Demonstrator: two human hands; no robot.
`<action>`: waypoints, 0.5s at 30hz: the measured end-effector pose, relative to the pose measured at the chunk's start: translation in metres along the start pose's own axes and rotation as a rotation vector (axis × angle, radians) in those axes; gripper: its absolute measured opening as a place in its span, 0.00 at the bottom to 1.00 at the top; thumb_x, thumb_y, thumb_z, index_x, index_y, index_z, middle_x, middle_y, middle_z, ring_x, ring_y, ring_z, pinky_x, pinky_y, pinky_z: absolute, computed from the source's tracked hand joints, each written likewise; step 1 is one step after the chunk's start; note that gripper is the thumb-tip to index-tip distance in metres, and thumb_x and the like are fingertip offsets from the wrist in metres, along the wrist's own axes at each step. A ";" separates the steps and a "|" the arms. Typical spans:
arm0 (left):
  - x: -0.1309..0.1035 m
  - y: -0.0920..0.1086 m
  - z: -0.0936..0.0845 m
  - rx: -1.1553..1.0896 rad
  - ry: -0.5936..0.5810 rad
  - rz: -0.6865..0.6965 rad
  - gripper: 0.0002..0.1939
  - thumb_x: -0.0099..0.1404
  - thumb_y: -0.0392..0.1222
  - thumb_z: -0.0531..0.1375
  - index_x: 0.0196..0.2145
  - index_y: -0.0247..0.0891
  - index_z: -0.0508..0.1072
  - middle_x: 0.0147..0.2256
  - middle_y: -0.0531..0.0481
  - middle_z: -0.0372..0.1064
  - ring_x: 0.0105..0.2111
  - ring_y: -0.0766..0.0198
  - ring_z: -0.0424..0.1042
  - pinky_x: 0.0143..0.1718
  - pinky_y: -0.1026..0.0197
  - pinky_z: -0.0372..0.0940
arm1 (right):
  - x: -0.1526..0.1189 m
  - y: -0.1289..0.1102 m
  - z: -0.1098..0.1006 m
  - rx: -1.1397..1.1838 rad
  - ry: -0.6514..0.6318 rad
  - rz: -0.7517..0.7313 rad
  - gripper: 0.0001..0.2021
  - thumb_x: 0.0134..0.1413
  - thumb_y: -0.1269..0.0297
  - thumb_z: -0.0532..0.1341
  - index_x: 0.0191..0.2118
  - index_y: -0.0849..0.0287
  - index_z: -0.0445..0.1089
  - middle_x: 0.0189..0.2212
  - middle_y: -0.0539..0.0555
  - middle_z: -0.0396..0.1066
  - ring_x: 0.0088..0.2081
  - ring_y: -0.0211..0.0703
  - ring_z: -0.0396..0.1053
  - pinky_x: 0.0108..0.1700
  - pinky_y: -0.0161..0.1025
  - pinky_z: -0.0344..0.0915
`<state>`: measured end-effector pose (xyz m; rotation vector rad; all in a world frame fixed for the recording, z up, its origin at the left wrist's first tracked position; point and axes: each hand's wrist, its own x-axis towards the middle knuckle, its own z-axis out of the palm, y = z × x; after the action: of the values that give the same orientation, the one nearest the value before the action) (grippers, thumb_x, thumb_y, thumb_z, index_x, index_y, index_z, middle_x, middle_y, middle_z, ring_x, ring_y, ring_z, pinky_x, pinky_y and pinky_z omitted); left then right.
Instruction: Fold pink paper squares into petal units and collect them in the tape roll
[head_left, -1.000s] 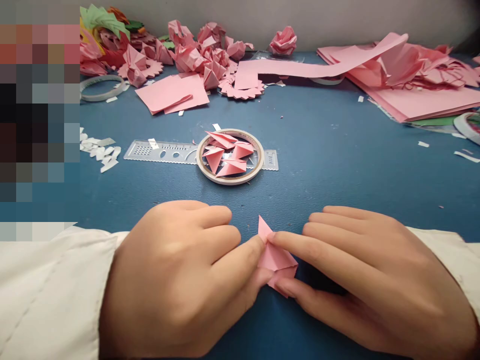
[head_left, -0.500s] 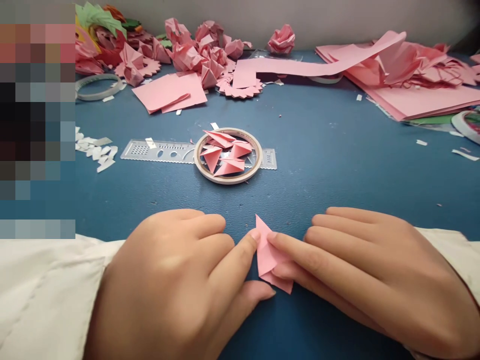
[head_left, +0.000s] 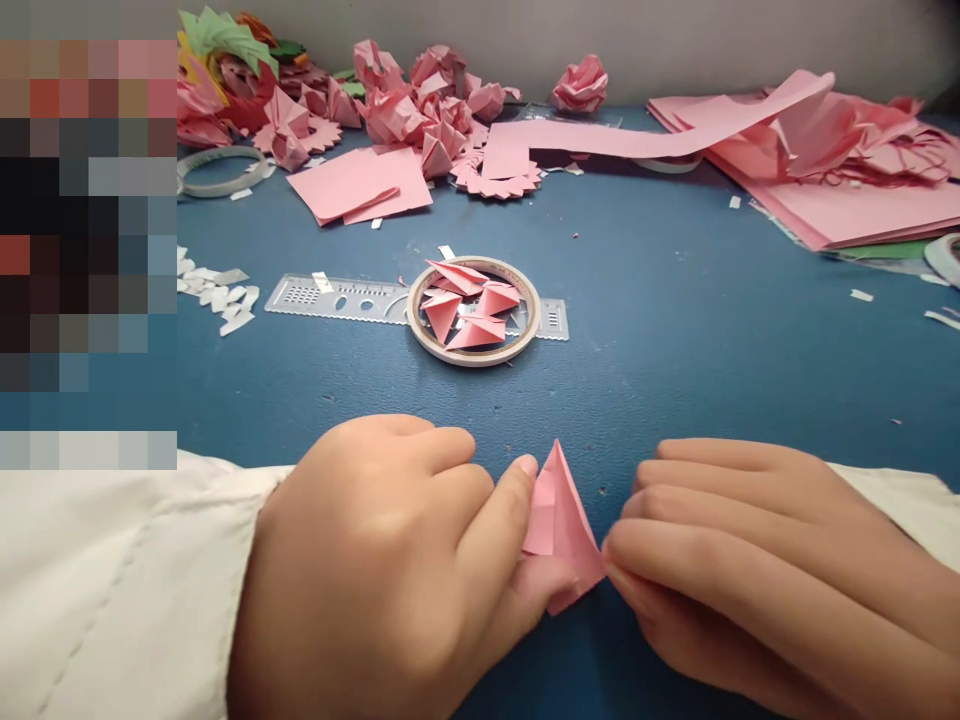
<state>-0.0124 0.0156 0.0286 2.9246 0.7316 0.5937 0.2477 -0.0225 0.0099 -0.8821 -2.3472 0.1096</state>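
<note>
A small piece of pink folded paper (head_left: 574, 530) stands between my hands near the front of the blue table, its pointed tip facing away from me. My left hand (head_left: 382, 560) grips its left side with thumb and index finger, the other fingers curled under. At the paper's lower right corner, the thumb and index fingertip of my right hand (head_left: 750, 560) pinch the edge. Beyond my hands, a roll of tape (head_left: 415, 330) lies flat on a clear stencil ruler (head_left: 345, 305). Several folded pink paper pieces (head_left: 480, 330) sit inside the ring.
Crumpled and folded pink paper shapes (head_left: 397, 115) pile up at the back left, beside flat pink sheets (head_left: 337, 185). A long pink strip (head_left: 615, 138) reaches toward a stack of pink paper (head_left: 862, 215) at the right. White scraps (head_left: 217, 290) lie left; another tape roll (head_left: 225, 185) is behind them.
The paper's right part has opened out into a wider triangle. My right hand has shifted from the paper's middle to its lower right corner. The view has turned slightly left.
</note>
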 end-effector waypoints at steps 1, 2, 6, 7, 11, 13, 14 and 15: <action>0.000 -0.001 -0.001 0.004 0.001 0.005 0.20 0.89 0.38 0.56 0.43 0.32 0.85 0.25 0.52 0.75 0.23 0.55 0.67 0.21 0.47 0.61 | -0.003 -0.004 0.003 -0.010 0.091 0.052 0.17 0.86 0.69 0.54 0.39 0.52 0.70 0.28 0.48 0.75 0.27 0.42 0.73 0.39 0.46 0.76; -0.001 -0.002 -0.002 0.011 0.007 0.013 0.20 0.89 0.38 0.56 0.42 0.32 0.85 0.25 0.52 0.75 0.22 0.55 0.67 0.21 0.47 0.61 | -0.006 -0.008 0.005 -0.002 0.137 0.061 0.15 0.86 0.68 0.56 0.40 0.51 0.69 0.29 0.48 0.78 0.28 0.42 0.76 0.39 0.46 0.77; -0.003 -0.001 0.002 0.030 0.023 -0.002 0.14 0.85 0.42 0.62 0.44 0.35 0.86 0.26 0.51 0.77 0.23 0.57 0.71 0.23 0.53 0.66 | -0.012 -0.013 0.010 -0.020 0.164 0.123 0.12 0.85 0.66 0.59 0.42 0.49 0.70 0.32 0.48 0.82 0.32 0.44 0.82 0.41 0.47 0.77; -0.003 0.000 0.004 0.035 0.043 -0.022 0.13 0.84 0.46 0.64 0.45 0.37 0.86 0.26 0.50 0.77 0.24 0.57 0.72 0.24 0.55 0.68 | -0.012 -0.012 0.011 -0.022 0.157 0.114 0.12 0.86 0.66 0.59 0.43 0.49 0.70 0.32 0.48 0.83 0.32 0.44 0.82 0.41 0.47 0.77; -0.001 0.003 0.015 0.038 0.092 -0.070 0.17 0.78 0.56 0.68 0.48 0.40 0.86 0.27 0.47 0.77 0.28 0.53 0.76 0.29 0.54 0.77 | -0.008 -0.011 0.013 -0.036 0.141 0.103 0.12 0.85 0.68 0.59 0.42 0.49 0.69 0.32 0.48 0.82 0.31 0.44 0.82 0.40 0.47 0.75; 0.000 0.004 0.019 0.036 0.092 -0.070 0.19 0.77 0.58 0.68 0.49 0.40 0.86 0.28 0.46 0.77 0.29 0.52 0.77 0.31 0.52 0.79 | -0.007 -0.013 0.014 -0.039 0.141 0.100 0.11 0.83 0.69 0.61 0.41 0.49 0.69 0.31 0.48 0.82 0.30 0.45 0.81 0.39 0.48 0.76; 0.001 0.004 0.021 0.034 0.092 -0.068 0.19 0.77 0.59 0.68 0.50 0.40 0.86 0.28 0.46 0.77 0.29 0.52 0.77 0.31 0.52 0.79 | -0.007 -0.014 0.013 -0.040 0.141 0.103 0.11 0.82 0.69 0.62 0.41 0.49 0.69 0.31 0.48 0.83 0.30 0.45 0.81 0.39 0.48 0.76; 0.001 0.004 0.022 0.033 0.092 -0.067 0.20 0.77 0.59 0.68 0.51 0.40 0.86 0.28 0.46 0.77 0.30 0.52 0.77 0.31 0.52 0.80 | -0.008 -0.015 0.013 -0.033 0.140 0.114 0.11 0.80 0.69 0.63 0.41 0.48 0.68 0.32 0.48 0.83 0.31 0.46 0.81 0.39 0.48 0.76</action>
<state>-0.0019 0.0130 0.0093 2.9061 0.8540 0.7200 0.2366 -0.0371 -0.0001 -1.0067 -2.1754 0.0541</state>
